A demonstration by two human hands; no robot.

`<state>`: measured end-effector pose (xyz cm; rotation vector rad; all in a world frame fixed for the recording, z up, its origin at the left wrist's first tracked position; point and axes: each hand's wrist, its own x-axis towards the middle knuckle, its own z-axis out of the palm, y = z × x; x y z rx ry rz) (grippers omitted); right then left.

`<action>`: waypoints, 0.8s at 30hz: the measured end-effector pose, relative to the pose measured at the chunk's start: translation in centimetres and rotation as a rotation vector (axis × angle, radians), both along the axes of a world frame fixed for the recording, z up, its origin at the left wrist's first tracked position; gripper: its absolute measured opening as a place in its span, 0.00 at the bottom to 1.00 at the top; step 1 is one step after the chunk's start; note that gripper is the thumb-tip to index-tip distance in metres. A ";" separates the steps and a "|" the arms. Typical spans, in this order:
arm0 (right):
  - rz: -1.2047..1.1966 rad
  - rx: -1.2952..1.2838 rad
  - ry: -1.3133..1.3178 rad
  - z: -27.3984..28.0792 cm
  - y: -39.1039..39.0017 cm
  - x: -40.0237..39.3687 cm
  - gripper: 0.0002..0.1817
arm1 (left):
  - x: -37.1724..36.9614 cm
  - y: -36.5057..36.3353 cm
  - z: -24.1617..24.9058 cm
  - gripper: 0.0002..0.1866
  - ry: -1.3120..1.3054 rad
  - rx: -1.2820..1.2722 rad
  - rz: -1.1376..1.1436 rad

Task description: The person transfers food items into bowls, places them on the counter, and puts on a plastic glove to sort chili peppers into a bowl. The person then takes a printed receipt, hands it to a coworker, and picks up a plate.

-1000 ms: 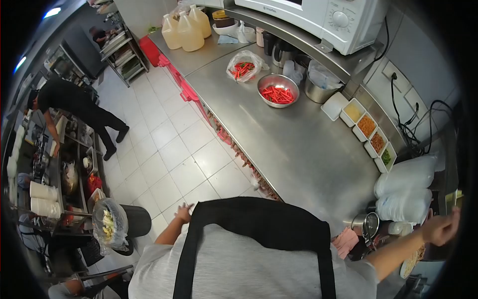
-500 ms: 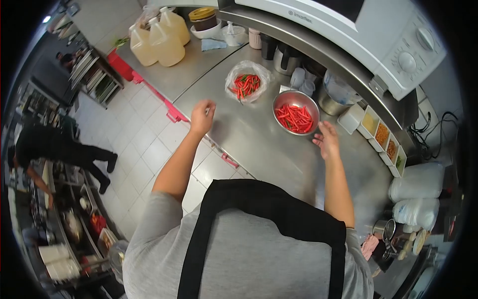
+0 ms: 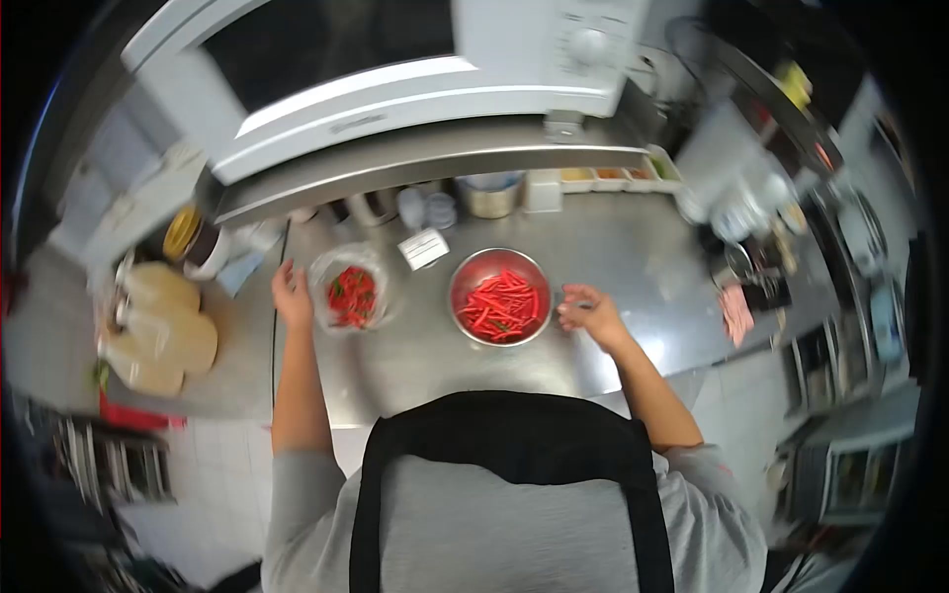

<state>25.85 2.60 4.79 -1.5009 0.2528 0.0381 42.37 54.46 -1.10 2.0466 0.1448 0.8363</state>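
A steel bowl [image 3: 463, 318] filled with red chillies [image 3: 504, 301] stands on the steel counter [image 3: 425, 371]. To its left lies an open clear plastic bag [image 3: 333, 260] holding red and some green chillies [image 3: 352, 295]. My left hand [image 3: 292, 294] is raised at the bag's left side, its fingers apart and nothing in them. Just right of the bowl is my right hand [image 3: 590, 313], thumb and fingers spread, also holding nothing. Whether it touches the rim is hard to tell.
A white microwave [image 3: 395, 124] sits on a shelf above the counter's back. Along the wall are a white-labelled card [image 3: 424, 249], a metal pot [image 3: 490, 198] and small seasoning tubs [image 3: 608, 180]. Large jugs of pale liquid [image 3: 163, 331] stand at left; a pink cloth [image 3: 735, 314] lies at right.
My view has turned to the right, and the other person has left the frame. Relative to the counter, my left hand has moved from near the front edge to beside the bag.
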 end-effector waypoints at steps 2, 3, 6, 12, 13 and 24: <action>-0.211 -0.204 -0.149 -0.9 -5.5 -1.5 0.08 | -1.1 -2.4 1.3 0.15 -0.057 0.010 -0.105; -0.306 -0.220 -0.173 -0.3 -7.0 -2.4 0.09 | -0.7 -2.6 1.0 0.14 -0.062 -0.056 -0.170; -0.596 -0.179 -0.248 1.1 -11.6 -6.2 0.11 | -2.2 -5.8 3.9 0.08 -0.032 -0.074 -0.243; -1.121 -0.156 -0.408 0.5 -23.5 -13.0 0.10 | -8.4 -7.3 10.6 0.08 -0.003 0.056 -0.245; -1.180 -0.148 -0.418 1.0 -24.8 -14.0 0.10 | -9.7 -7.3 11.2 0.10 -0.006 0.124 -0.204; -0.898 0.796 -0.476 -4.9 -43.5 -15.7 0.14 | -21.7 -23.5 12.9 0.11 -0.191 -0.056 -0.052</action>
